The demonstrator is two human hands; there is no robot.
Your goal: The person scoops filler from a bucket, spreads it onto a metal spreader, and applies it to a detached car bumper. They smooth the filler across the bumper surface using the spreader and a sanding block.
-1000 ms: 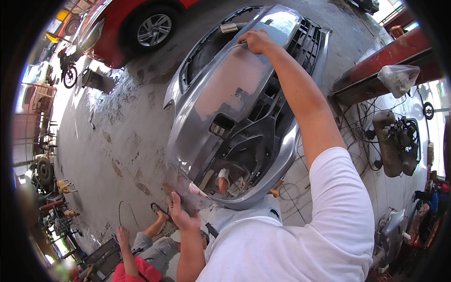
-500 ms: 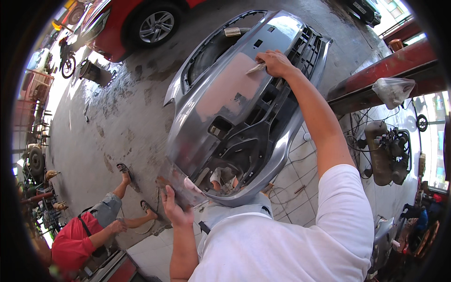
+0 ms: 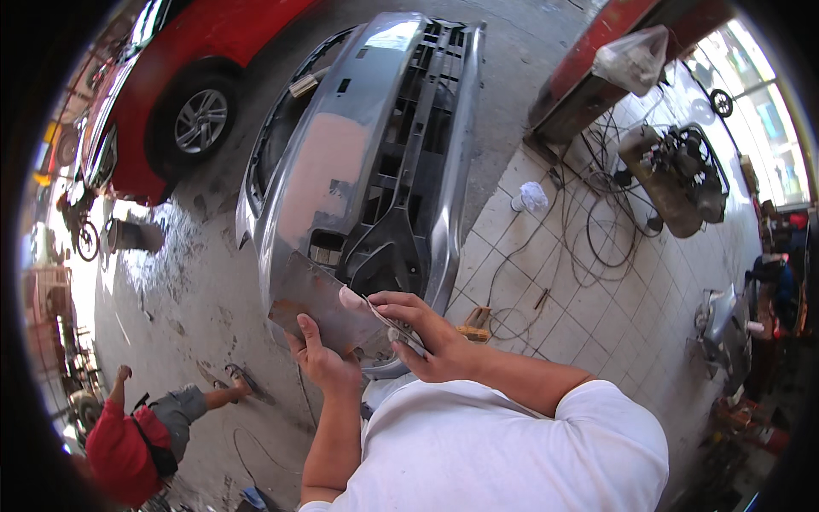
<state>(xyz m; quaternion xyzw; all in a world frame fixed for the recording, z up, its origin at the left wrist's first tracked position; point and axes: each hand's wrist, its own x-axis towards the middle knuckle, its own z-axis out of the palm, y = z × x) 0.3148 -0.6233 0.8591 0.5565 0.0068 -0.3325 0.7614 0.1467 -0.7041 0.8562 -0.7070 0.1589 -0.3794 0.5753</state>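
Note:
My left hand (image 3: 328, 363) is closed on the near edge of a flat sheet-like mixing board (image 3: 311, 294), thumb on top. A lump of pink body filler (image 3: 351, 299) sits near the board's right edge. My right hand (image 3: 431, 337) grips a thin putty spreader (image 3: 401, 333), its tip at the board beside the filler. Beyond both hands lies a grey car bumper (image 3: 328, 98). A broad patch of smooth pink filler (image 3: 320, 166) covers part of its painted face. The board hides some of the bumper's near end.
A pale block (image 3: 304, 85) rests on the bumper's far left part. A red car (image 3: 247, 34) stands at left. Right are a red post (image 3: 589, 60), cables, and a compressor (image 3: 674, 179) on tiles. A person in red (image 3: 128, 456) is at lower left.
My right hand has come back from the bumper's filler patch to the board, bringing the spreader. The view has turned, and the person in red has shifted posture.

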